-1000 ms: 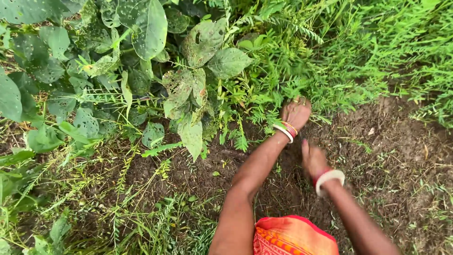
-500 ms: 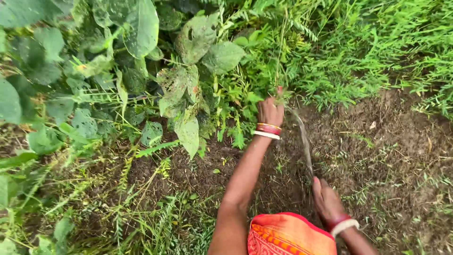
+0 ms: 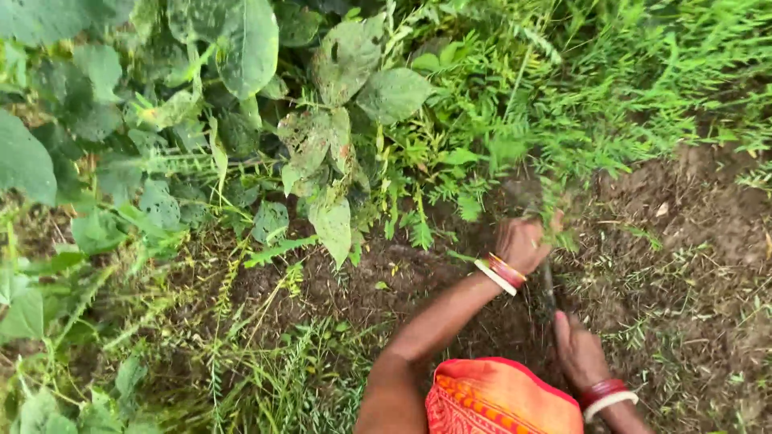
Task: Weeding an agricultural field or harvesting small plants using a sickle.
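A clump of feathery green weeds [image 3: 555,173], right of centre, was gripped in the closed left hand [image 3: 523,245]. A thin dark blade tool [image 3: 548,285] was clenched by the right hand [image 3: 577,350] below; the nearby left wrist risked being cut.

Left hand [image 3: 523,243]: fingers buried in a blurred weed clump [image 3: 535,189], grasp not discernible; thin dark tool [image 3: 548,289]: only a short stretch shows between the hands, its working end lost in motion blur; right hand [image 3: 577,350]: forearm cut off by bottom edge; orange cloth [image 3: 498,398]: cropped at bottom edge; broad-leafed plant [image 3: 241,88]: clipped at top and left.
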